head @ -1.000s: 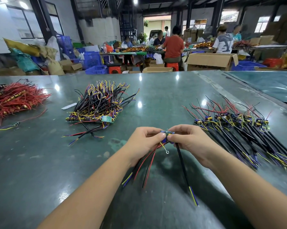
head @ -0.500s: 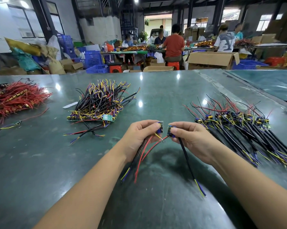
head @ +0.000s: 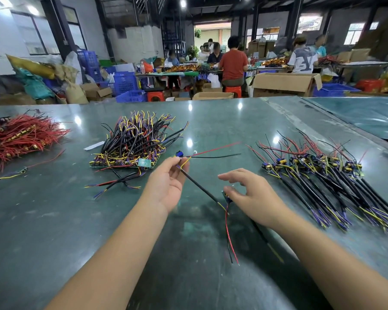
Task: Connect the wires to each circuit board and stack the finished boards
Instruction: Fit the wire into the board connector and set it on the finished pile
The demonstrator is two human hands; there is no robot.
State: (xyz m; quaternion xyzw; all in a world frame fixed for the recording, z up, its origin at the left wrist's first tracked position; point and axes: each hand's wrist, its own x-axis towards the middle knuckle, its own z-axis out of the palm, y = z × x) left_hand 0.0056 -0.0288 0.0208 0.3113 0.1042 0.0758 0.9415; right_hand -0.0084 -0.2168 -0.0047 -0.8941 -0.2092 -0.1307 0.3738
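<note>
While my two forearms reach out over the green table (head: 54,220), my right hand (head: 253,198) sits nearest me, thumb pressing a small wired board (head: 226,195) whose red and black leads trail back toward my body; the other fingers are spread loose above it, so the hold looks light, and I cannot tell whether the forefinger touches it at all. My left hand (head: 168,182) is just beyond and to the left, thumb and fingertips pinching a second board (head: 179,154) at its blue part, its black cable slanting down to my right fingers and its red and black leads pointing away to the right.

I judge both boards are wired and ready for stacking. To do that well I should firm up the right-hand pinch first, then lay each board flat with leads combed one way.

Beyond my right fingers lies the row of finished boards (head: 311,164). Beyond my left fingers sits the heap of unfinished boards (head: 132,144), and far left, red wires (head: 20,135).
</note>
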